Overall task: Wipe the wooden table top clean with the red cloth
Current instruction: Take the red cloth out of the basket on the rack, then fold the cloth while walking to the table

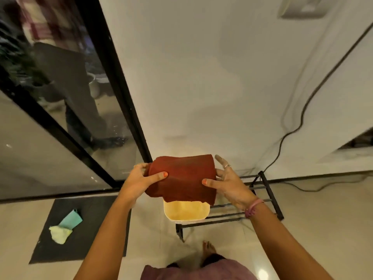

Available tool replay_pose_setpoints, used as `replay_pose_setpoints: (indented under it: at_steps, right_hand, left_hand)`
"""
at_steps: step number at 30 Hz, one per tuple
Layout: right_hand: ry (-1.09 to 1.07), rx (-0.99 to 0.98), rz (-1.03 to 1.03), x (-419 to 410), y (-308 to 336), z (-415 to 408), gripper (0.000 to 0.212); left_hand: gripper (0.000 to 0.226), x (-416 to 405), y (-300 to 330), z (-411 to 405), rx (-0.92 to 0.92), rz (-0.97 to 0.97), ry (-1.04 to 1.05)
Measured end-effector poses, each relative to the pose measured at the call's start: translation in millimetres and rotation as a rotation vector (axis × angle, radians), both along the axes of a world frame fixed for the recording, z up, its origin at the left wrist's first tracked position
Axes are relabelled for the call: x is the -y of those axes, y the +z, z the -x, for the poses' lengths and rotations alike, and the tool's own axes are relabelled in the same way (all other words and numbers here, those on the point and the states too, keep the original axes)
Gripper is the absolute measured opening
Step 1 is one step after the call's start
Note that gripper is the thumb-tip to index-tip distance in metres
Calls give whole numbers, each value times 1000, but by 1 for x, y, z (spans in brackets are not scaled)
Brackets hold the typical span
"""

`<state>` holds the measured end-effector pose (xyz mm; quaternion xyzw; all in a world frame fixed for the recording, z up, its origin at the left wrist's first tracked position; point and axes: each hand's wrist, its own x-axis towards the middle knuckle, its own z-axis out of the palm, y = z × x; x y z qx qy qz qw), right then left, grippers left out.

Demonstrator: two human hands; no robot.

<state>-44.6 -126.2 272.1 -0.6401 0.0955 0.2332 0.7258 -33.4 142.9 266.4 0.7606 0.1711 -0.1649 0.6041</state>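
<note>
I hold the red cloth (181, 176) up in front of me, folded over and hanging in the air above a black metal rack. My left hand (139, 178) grips its left edge, thumb on the front and fingers behind. My right hand (228, 180) pinches the right edge with the thumb on the front, while two of its fingers stick up straight beside the cloth. No wooden table top is in view.
A yellow cloth (186, 212) lies on the black rack (268, 201) under the red one. A dark floor mat (80, 229) at the left carries a teal cloth (71, 219) and a pale yellow cloth (59, 233). A glass door (60, 110) stands left; a black cable (298, 126) runs down the wall.
</note>
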Motion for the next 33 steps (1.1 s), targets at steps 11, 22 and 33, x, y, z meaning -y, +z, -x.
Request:
replay_pose_setpoints:
  at_steps: [11, 22, 33]
  right_hand:
    - [-210, 175, 421, -27, 6, 98, 53]
    - [-592, 172, 777, 18, 20, 252, 15]
    - [-1210, 158, 311, -37, 23, 470, 13]
  left_hand:
    - [62, -13, 10, 12, 233, -293, -580]
    - [25, 104, 28, 60, 588, -385, -987]
    - [27, 171, 31, 209, 287, 154, -1426]
